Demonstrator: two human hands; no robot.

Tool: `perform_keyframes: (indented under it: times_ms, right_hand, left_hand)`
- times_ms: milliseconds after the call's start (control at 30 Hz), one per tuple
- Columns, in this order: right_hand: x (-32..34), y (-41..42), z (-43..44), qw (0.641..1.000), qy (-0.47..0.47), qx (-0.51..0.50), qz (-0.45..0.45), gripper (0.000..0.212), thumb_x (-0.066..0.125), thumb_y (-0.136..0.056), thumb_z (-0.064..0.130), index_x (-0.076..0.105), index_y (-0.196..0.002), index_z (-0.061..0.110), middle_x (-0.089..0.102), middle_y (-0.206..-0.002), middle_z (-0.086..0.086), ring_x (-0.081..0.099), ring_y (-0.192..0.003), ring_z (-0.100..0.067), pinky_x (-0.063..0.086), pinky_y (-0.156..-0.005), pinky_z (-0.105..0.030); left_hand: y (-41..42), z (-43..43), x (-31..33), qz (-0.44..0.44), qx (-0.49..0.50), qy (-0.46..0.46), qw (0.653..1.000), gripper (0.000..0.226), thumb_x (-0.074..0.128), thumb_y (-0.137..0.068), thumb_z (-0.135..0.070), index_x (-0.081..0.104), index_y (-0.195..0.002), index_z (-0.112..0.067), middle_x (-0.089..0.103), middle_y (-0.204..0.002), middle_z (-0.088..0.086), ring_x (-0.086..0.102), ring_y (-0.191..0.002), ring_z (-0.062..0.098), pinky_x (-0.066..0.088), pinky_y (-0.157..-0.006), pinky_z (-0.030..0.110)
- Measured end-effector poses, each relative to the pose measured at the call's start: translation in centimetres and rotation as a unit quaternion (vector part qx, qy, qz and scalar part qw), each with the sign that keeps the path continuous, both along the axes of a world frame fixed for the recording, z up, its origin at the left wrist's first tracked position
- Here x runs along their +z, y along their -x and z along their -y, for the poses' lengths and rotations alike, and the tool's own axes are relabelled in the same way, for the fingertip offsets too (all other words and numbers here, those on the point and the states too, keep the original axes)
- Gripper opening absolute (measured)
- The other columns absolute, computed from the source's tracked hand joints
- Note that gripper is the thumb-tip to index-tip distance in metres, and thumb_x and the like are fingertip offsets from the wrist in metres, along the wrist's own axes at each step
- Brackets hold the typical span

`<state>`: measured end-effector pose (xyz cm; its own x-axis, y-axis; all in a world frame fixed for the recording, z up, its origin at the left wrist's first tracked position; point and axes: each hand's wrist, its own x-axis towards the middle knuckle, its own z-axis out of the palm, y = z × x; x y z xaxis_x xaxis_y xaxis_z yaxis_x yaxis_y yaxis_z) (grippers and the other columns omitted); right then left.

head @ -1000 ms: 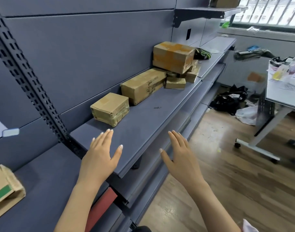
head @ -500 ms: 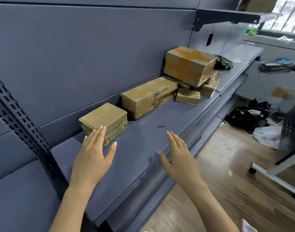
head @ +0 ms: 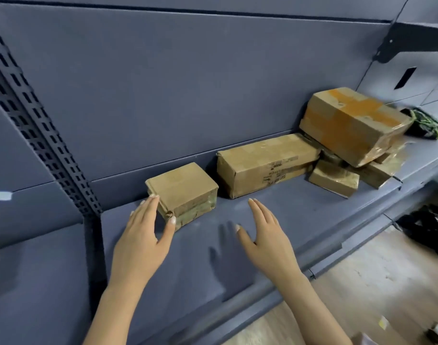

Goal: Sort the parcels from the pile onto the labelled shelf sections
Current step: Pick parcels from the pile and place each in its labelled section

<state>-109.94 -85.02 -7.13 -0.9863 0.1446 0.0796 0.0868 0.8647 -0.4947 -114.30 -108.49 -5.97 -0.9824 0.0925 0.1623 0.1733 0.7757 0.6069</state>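
Head view. The small parcel (head: 185,190), a squat taped cardboard box, is sitting on the grey shelf (head: 300,220) close to the back panel (head: 188,83), at the left end of the row. The left hand (head: 141,235) is lying beside it with its fingers (head: 150,205) straight and together along the box's left face and its thumb spread to the front corner. The hand is flat and unclenched, and whether it is actually touching the cardboard cannot be told. The right hand (head: 265,240) is hovering over bare shelf in front of the row, fingers straight and loosely spread, holding nothing and well apart from every box. Its shadow is falling on the shelf between the two hands.

Just right of the small parcel, the long parcel (head: 265,165) is lying lengthwise against the back panel. Beyond it the pile is resting: the orange-taped parcel (head: 352,123) is tilting on top, the flat parcel (head: 333,179) is lying at the front, and one more box (head: 377,171) is showing beneath. A green-and-black object (head: 424,125) is lying behind the pile. A perforated upright (head: 39,135) is bordering the shelf section at left. A wooden floor (head: 362,282) is showing at lower right.
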Motion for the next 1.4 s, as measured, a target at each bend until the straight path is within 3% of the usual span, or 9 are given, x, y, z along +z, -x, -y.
perform_keyframes:
  times_ms: [567, 667, 767, 833, 933, 1000, 1100, 1200, 1400]
  right_hand:
    - [-1.5, 8.5, -1.0, 0.98, 0.122, 0.153, 0.027, 0.068, 0.049, -0.1, 0.045, 0.016, -0.157, 0.028, 0.018, -0.162, 0.018, 0.02, -0.148, -0.005, 0.03, -0.107, -0.022]
    - [-2.1, 9.8, -1.2, 0.973, 0.158, 0.165, 0.045, 0.069, 0.051, -0.1, 0.045, 0.018, -0.157, 0.028, 0.021, -0.161, 0.018, 0.024, -0.147, -0.005, 0.028, -0.102, -0.017]
    - [-2.5, 11.0, -1.1, 0.962, 0.218, 0.152, 0.068, 0.068, 0.051, -0.1, 0.047, 0.021, -0.157, 0.027, 0.025, -0.16, 0.017, 0.029, -0.145, -0.006, 0.028, -0.101, -0.017]
    - [-2.8, 11.8, -0.7, 0.95, 0.272, 0.131, 0.083, 0.067, 0.051, -0.099, 0.048, 0.024, -0.157, 0.027, 0.028, -0.159, 0.016, 0.032, -0.144, -0.007, 0.031, -0.107, -0.022]
    - [-3.4, 13.0, 0.1, 0.933, 0.328, 0.102, 0.11, 0.063, 0.051, -0.098, 0.051, 0.033, -0.154, 0.029, 0.047, -0.149, 0.012, 0.043, -0.137, -0.013, 0.039, -0.11, -0.033]
    - [-3.5, 13.4, 0.5, 0.925, 0.346, 0.096, 0.126, 0.057, 0.051, -0.098, 0.05, 0.039, -0.15, 0.029, 0.057, -0.131, 0.014, 0.05, -0.124, -0.011, 0.04, -0.097, -0.028]
    - [-3.4, 13.6, 0.8, 0.913, 0.375, 0.091, 0.134, 0.049, 0.051, -0.099, 0.047, 0.047, -0.144, 0.028, 0.061, -0.118, 0.019, 0.053, -0.115, -0.007, 0.038, -0.087, -0.019]
    - [-3.3, 13.6, 0.8, 0.91, 0.379, 0.097, 0.141, 0.037, 0.051, -0.1, 0.044, 0.051, -0.136, 0.033, 0.057, -0.107, 0.033, 0.053, -0.099, 0.011, 0.038, -0.073, -0.002]
    - [-3.6, 13.0, 1.1, 0.9, 0.406, 0.1, 0.128, 0.05, 0.05, -0.099, 0.049, 0.042, -0.146, 0.037, 0.059, -0.121, 0.024, 0.051, -0.112, -0.001, 0.037, -0.079, -0.006]
  left_hand:
    - [-0.4, -3.3, -0.9, 0.063, 0.172, -0.165, 0.969, 0.064, 0.05, -0.095, -0.048, 0.024, -0.152, -0.034, 0.023, -0.152, -0.027, 0.02, -0.142, -0.004, 0.024, -0.109, 0.022]
    - [0.0, -4.2, -1.5, 0.078, 0.205, -0.202, 0.955, 0.062, 0.052, -0.095, -0.047, 0.027, -0.151, -0.036, 0.029, -0.145, -0.028, 0.025, -0.14, -0.001, 0.027, -0.104, 0.022]
    - [0.8, -5.1, -1.9, 0.099, 0.235, -0.294, 0.921, 0.057, 0.056, -0.094, -0.044, 0.035, -0.147, -0.038, 0.036, -0.147, -0.024, 0.033, -0.138, 0.0, 0.031, -0.11, 0.027]
    - [1.6, -5.8, -2.1, 0.102, 0.246, -0.365, 0.892, 0.042, 0.057, -0.096, -0.035, 0.045, -0.136, -0.04, 0.05, -0.134, -0.027, 0.046, -0.125, -0.006, 0.038, -0.099, 0.014]
    - [2.7, -6.4, -2.3, 0.1, 0.253, -0.406, 0.873, 0.026, 0.056, -0.098, -0.022, 0.051, -0.116, -0.04, 0.055, -0.107, -0.034, 0.054, -0.09, -0.025, 0.04, -0.069, -0.002]
    - [3.2, -6.3, -2.7, 0.105, 0.254, -0.423, 0.864, 0.028, 0.057, -0.097, -0.022, 0.054, -0.122, -0.036, 0.059, -0.111, -0.027, 0.056, -0.091, -0.022, 0.041, -0.067, 0.001]
    - [3.6, -6.0, -3.1, 0.124, 0.268, -0.441, 0.848, 0.035, 0.059, -0.096, -0.027, 0.054, -0.131, -0.031, 0.06, -0.124, -0.018, 0.055, -0.11, -0.005, 0.04, -0.077, 0.011]
    - [3.8, -6.0, -3.2, 0.127, 0.265, -0.449, 0.844, 0.031, 0.059, -0.096, -0.026, 0.055, -0.125, -0.036, 0.062, -0.118, -0.022, 0.056, -0.106, -0.008, 0.041, -0.076, 0.012]
    - [3.9, -6.4, -3.5, 0.105, 0.249, -0.462, 0.845, 0.031, 0.06, -0.095, -0.021, 0.058, -0.117, -0.044, 0.068, -0.109, -0.025, 0.061, -0.101, -0.01, 0.045, -0.075, 0.012]
